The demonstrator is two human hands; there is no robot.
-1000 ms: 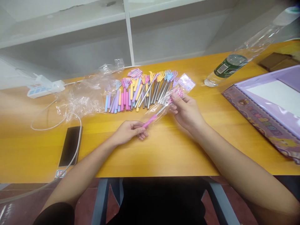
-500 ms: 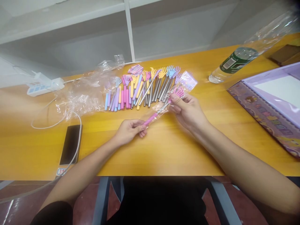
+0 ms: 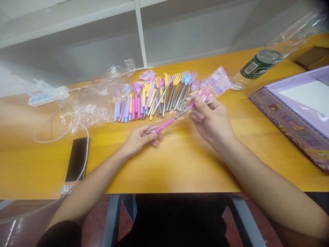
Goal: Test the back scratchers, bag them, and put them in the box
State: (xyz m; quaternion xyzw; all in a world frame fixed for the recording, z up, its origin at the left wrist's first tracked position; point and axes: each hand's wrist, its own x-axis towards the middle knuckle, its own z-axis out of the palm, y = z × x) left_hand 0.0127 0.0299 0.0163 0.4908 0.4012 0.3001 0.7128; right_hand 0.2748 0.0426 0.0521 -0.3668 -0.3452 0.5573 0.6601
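A pink back scratcher point(image 3: 165, 126) with a metal shaft lies slanted between my two hands, inside a clear plastic sleeve. My left hand point(image 3: 141, 140) is closed around the end of its pink handle. Up at the pink claw head, my right hand point(image 3: 212, 118) pinches the sleeve and the scratcher between thumb and fingers. A purple printed card point(image 3: 219, 81) sticks out beyond my right hand, at the sleeve's far end. Behind my hands, several back scratchers point(image 3: 138, 103) in pink, yellow, blue and purple lie in a row, claws pointing away.
Crumpled clear plastic sleeves point(image 3: 87, 111) lie left of the row, near a white power strip point(image 3: 48, 96). A phone point(image 3: 76, 159) with a cable across it rests at front left. On the right are a water bottle point(image 3: 259, 67) and a purple printed box point(image 3: 288, 120). Small cards point(image 3: 147, 75) lie behind the row.
The scratcher has shifted slightly, and more of its handle shows past my left hand. My right hand has moved a little right, and the purple card now stands out farther up and right.
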